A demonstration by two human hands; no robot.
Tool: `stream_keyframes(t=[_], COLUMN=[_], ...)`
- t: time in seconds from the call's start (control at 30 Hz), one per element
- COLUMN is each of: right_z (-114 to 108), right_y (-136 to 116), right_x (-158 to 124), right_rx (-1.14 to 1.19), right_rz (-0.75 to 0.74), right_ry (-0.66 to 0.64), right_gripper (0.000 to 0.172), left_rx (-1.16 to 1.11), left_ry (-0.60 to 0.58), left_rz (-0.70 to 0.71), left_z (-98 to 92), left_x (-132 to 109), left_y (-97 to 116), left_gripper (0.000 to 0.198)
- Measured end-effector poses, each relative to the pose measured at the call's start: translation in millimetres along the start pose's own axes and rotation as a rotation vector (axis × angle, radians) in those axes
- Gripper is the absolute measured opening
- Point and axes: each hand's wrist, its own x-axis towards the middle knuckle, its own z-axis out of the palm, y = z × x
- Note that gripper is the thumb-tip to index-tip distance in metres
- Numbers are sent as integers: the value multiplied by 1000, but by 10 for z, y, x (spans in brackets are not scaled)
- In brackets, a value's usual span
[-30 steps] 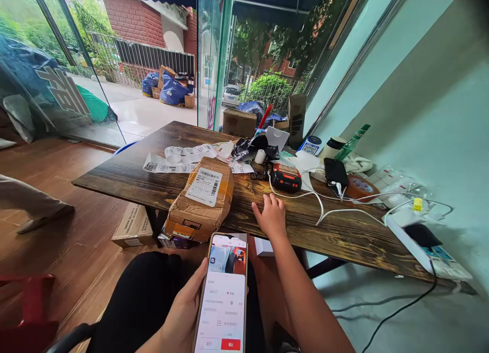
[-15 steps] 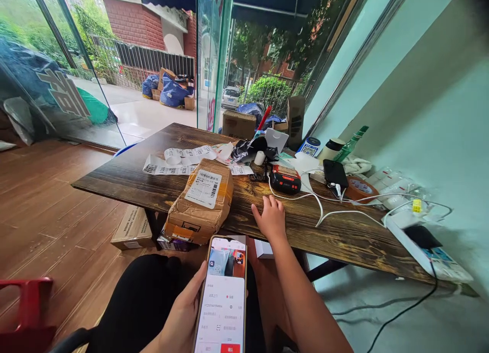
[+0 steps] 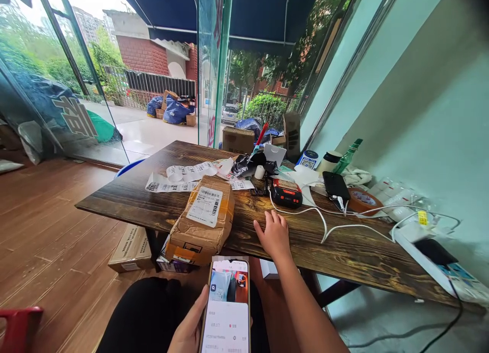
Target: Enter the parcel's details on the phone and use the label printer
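A dark, grainy wooden table (image 3: 362, 261) spans the view, its near edge passing beneath the right forearm, with a stretch of plain wood right of that hand. Nearest, the left hand (image 3: 189, 325) is wrapped around a flat, lit phone (image 3: 225, 312), short of that edge. The right hand (image 3: 274, 237) rests open on the wood, fingers loosely spread. Left of it, a creased, taped cardboard box (image 3: 204, 233) covers part of the edge. Just beyond its fingertips sits a blocky black-and-orange device (image 3: 286, 194); curling paper labels (image 3: 191, 172) lie farther left.
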Motion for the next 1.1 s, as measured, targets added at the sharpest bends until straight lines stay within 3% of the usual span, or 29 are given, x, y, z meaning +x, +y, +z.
stream_keyframes(t=[0.23, 0.53, 0.77, 1.1], right_z=[-10, -24, -21, -15], right_y=[-9, -14, -4, -9], right_x=[12, 1, 2, -5], right_rx=[-1, 15, 3, 15], right_rz=[5, 0, 6, 6], right_ry=[-8, 6, -7, 0], right_gripper=[54, 54, 55, 55], left_rx=[-82, -88, -149, -144], left_ry=[63, 49, 146, 152], left_rz=[-75, -137, -201, -201], left_z=[101, 40, 170, 179], left_x=[-31, 1, -59, -64], left_y=[50, 21, 4, 12], left_gripper=[42, 51, 43, 45])
